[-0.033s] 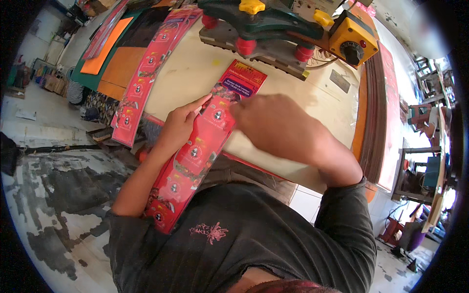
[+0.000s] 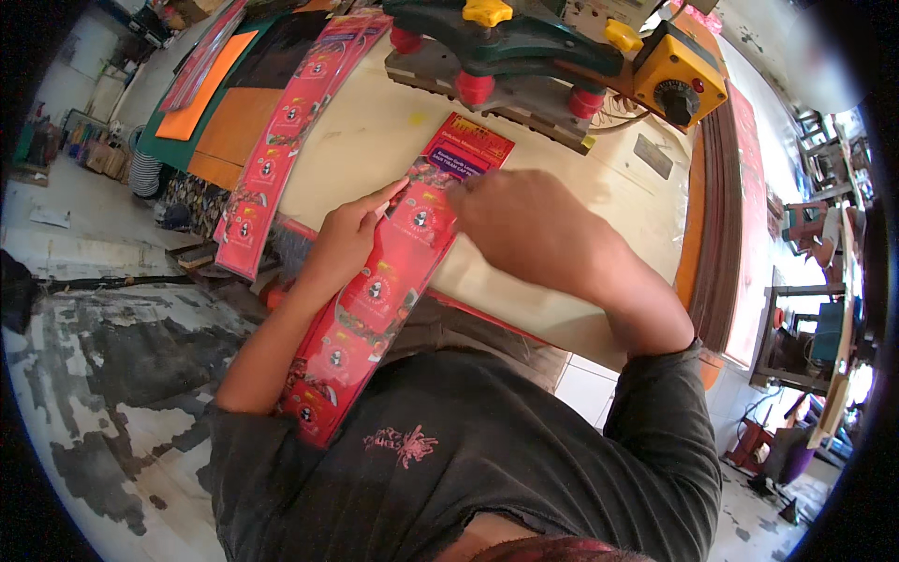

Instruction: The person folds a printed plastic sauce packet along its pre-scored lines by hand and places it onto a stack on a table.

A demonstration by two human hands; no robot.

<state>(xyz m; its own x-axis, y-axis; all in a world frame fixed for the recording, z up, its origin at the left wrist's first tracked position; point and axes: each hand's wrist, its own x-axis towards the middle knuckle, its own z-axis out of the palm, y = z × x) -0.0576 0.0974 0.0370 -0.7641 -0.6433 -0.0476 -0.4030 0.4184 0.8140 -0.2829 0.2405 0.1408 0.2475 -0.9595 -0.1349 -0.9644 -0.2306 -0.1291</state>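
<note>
On the pale worktop, head view, a long red strip of printed packets runs diagonally: top end w/ a red-and-purple header card lies on the worktop just below the green press machine, lower end hangs off the near edge and reaches down past the person's dark grey shirt.

Left hand sits on the strip's left edge, approx. mid-strip, index finger stretched out flat along it toward the header, other fingers curled over the edge; touching and pinning the strip, but can't tell if it truly grips.

Right hand is on the strip's right side, near the header, blurred, back of hand up, fingers bent down at the strip's edge. Contact looks likely; whether closed on it, can't tell.

Rel. to the strip: the press machine is beyond its top end, w/ yellow knobs, red cylinders underneath and a yellow control box w/ a black dial on the right. A second red packet strip lies well to the left, roughly parallel, draped over the worktop's left edge. Further left of that, an orange sheet on a green surface. Right of the strip, past the right forearm, the worktop's orange-brown edge. Below left, patchy grey concrete floor.
</note>
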